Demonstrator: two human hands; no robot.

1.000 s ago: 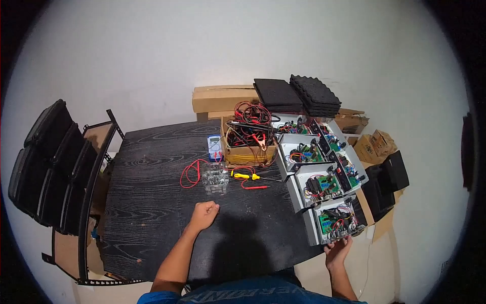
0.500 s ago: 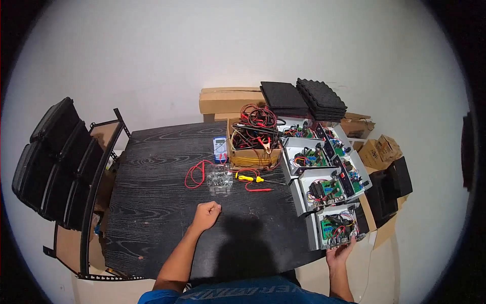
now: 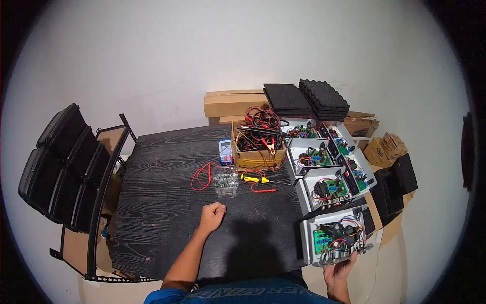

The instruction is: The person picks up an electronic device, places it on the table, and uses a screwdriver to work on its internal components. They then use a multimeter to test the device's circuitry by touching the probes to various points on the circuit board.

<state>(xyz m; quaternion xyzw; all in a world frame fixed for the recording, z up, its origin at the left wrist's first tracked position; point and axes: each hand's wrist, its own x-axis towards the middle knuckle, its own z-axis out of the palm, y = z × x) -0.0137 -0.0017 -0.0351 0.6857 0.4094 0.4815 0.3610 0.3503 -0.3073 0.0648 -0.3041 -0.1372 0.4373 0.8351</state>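
My left hand (image 3: 212, 217) rests as a closed fist on the black table, and nothing shows in it. Just beyond it stands a clear plastic organizer box (image 3: 226, 192) of small metal parts. With my right hand (image 3: 340, 268) I grip the front edge of an open metal case with a circuit board (image 3: 326, 243), tilted toward me at the table's right corner. Its green board and coloured wires are exposed; my fingers are partly hidden under it. A yellow-handled screwdriver (image 3: 254, 179) lies to the right of the organizer, near a red test probe (image 3: 264, 190).
Several more open cases (image 3: 328, 190) crowd the table's right side. A cardboard box (image 3: 259, 160) of cables and clamps stands at the back beside a blue multimeter (image 3: 225, 148). Black foam sheets (image 3: 324, 99) are stacked behind. A rack with black bins (image 3: 61, 162) is at the left.
My right hand has pulled the nearest case toward me, and a gap has opened between it and the case behind. My left fist stays on the table; the view has shifted slightly.
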